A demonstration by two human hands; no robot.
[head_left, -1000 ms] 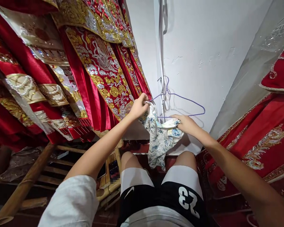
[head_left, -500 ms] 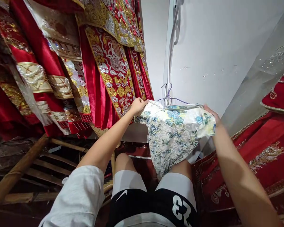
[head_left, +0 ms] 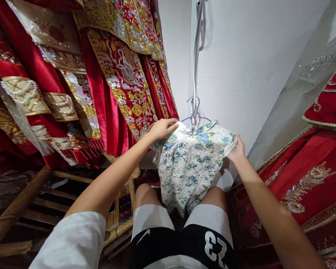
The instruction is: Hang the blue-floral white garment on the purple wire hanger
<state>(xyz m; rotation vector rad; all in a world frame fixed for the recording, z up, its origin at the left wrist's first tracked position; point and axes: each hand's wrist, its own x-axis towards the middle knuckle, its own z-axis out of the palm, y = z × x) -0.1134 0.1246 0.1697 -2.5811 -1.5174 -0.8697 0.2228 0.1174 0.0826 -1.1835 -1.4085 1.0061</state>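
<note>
A short-sleeved white shirt (head_left: 189,164) with a blue and yellow floral print hangs in front of me on a purple hanger (head_left: 197,114). Its hem drops between my knees. My left hand (head_left: 164,129) is closed on the shirt's left shoulder, thumb and fingers pinching the cloth near the collar. At the other side, my right hand (head_left: 238,148) grips the end of the right sleeve and holds it out sideways. The hanger's hook is by a white metal pole (head_left: 195,67); most of its bar is hidden inside the shirt.
Red costumes (head_left: 128,74) with gold and silver embroidery hang at the left. More red beaded garments (head_left: 305,179) are at the right, near clear plastic. A bamboo frame (head_left: 19,209) stands low left, with a phone (head_left: 125,207) on bamboo beside my leg. A white wall (head_left: 240,56) is ahead.
The collar has opened out and the shirt's front has spread, its hem shifting left. My right hand has moved inward and slightly down with the sleeve. My left hand still holds the shoulder.
</note>
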